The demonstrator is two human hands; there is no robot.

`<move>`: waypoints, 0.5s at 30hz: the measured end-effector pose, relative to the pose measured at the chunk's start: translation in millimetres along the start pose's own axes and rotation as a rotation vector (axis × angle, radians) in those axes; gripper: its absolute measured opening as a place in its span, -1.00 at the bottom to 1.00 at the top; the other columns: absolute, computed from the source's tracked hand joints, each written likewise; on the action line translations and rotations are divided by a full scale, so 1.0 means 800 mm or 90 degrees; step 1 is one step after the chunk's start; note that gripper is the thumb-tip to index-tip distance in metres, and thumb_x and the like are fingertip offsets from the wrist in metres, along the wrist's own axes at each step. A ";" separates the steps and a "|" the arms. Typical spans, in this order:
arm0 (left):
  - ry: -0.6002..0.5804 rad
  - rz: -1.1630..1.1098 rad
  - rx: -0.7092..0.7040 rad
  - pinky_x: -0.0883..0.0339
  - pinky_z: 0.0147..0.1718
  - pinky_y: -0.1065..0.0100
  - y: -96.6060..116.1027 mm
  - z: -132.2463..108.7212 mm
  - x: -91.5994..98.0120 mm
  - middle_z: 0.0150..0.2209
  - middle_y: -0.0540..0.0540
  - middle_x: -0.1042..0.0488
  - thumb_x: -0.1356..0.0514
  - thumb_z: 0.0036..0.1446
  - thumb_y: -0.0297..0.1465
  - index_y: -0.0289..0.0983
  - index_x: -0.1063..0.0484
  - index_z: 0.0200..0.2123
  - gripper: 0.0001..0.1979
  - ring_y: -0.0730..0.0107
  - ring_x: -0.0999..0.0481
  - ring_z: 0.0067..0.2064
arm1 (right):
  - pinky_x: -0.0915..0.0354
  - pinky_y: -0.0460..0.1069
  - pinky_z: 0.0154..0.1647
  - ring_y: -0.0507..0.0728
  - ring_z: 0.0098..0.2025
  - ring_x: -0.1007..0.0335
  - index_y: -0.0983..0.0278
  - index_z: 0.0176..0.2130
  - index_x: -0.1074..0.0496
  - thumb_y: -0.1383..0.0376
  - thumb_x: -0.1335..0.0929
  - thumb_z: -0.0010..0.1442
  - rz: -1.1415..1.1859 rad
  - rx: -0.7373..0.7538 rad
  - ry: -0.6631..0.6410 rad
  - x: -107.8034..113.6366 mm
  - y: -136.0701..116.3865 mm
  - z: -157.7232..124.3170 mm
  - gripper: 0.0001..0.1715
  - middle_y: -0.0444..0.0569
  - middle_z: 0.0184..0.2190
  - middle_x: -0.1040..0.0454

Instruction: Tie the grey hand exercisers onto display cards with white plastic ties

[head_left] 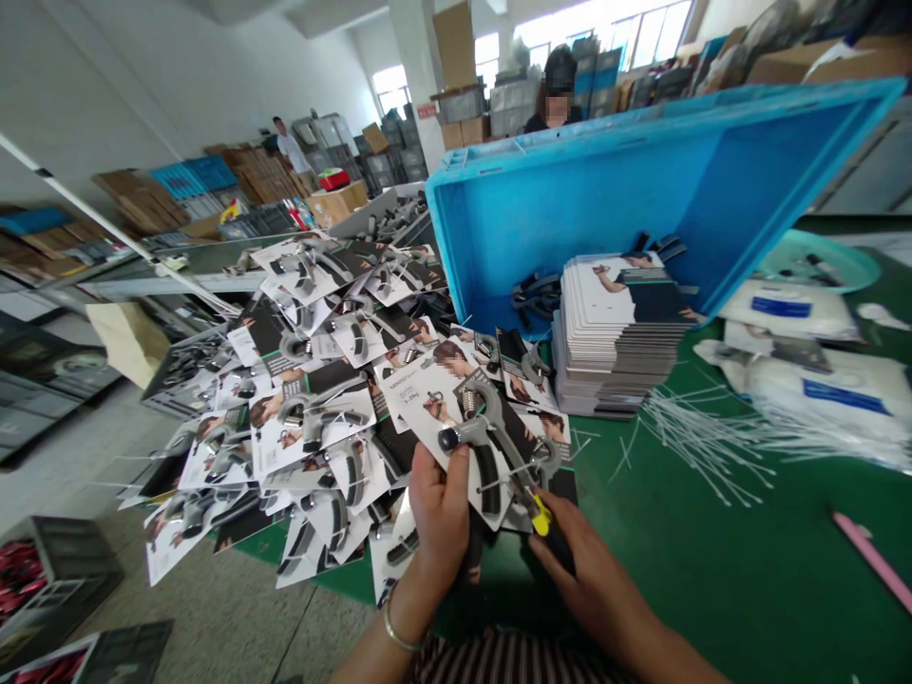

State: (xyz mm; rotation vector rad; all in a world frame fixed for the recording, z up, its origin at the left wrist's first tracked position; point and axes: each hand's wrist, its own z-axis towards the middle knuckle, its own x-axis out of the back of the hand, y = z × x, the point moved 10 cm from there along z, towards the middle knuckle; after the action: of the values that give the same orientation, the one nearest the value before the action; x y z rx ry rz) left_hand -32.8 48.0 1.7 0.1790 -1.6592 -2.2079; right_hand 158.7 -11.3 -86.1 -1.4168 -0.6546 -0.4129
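My left hand [440, 508] is closed on the lower left edge of a printed card [409, 389], thumb on its front. A grey and black hand grip strengthener [491, 423] with a coil spring is fastened to this card. In my right hand [580, 551] are cutting pliers [542, 518] with yellow and black handles. Their jaws are at a white cable tie [525, 470] by the strengthener's handle; whether they touch it I cannot tell. Left of my hands, a large heap of similar carded strengtheners [320, 408] covers the green table.
A stack of cards [595, 332] stands before a tilted blue crate [562, 190] holding loose grips. Loose cable ties [712, 437], bags [841, 389] and a pink stick-like object [873, 560] lie rightward on the green table [684, 570]. Another person [557, 95] is behind the crate.
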 end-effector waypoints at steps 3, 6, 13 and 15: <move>0.014 0.006 -0.006 -0.20 0.19 0.23 -0.003 -0.003 0.005 0.11 -0.17 -0.45 -0.17 0.28 -0.34 -0.21 -0.37 0.10 -0.67 0.18 -0.42 0.16 | -0.28 0.23 0.26 0.27 0.22 -0.35 0.31 0.25 -0.24 0.17 -0.26 0.34 -0.006 -0.017 0.005 0.000 0.000 -0.004 -0.44 0.21 0.19 -0.40; 0.010 0.022 -0.015 -0.22 0.17 0.22 -0.003 -0.005 0.007 0.08 -0.17 -0.47 -0.17 0.29 -0.34 -0.21 -0.36 0.09 -0.69 0.18 -0.43 0.14 | -0.29 0.24 0.24 0.28 0.21 -0.37 0.32 0.24 -0.25 0.16 -0.26 0.34 -0.006 -0.022 0.000 -0.002 0.000 -0.005 -0.44 0.21 0.19 -0.41; -0.025 0.035 -0.014 -0.14 0.24 0.17 -0.006 -0.007 -0.002 0.14 -0.19 -0.44 -0.17 0.28 -0.34 -0.20 -0.35 0.14 -0.63 0.12 -0.38 0.21 | -0.41 0.21 0.07 0.29 0.00 -0.52 0.25 0.03 -0.42 0.18 -0.27 0.33 0.042 -0.019 0.009 -0.007 -0.002 0.003 -0.66 0.14 -0.02 -0.57; -0.037 0.003 0.025 -0.15 0.24 0.16 -0.013 -0.004 -0.005 0.14 -0.17 -0.46 -0.18 0.27 -0.34 -0.19 -0.37 0.14 -0.63 0.13 -0.40 0.20 | -0.43 0.14 0.00 0.25 -0.07 -0.54 0.24 -0.04 -0.44 0.21 -0.25 0.35 0.085 0.017 -0.004 -0.010 -0.010 0.002 -0.73 0.10 -0.10 -0.59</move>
State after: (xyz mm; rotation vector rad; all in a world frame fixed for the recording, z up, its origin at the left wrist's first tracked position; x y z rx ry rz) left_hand -30.7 49.0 -9.8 0.1225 -1.7331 -2.1980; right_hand 147.6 -11.9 -85.0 -1.4277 -0.5651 -0.2937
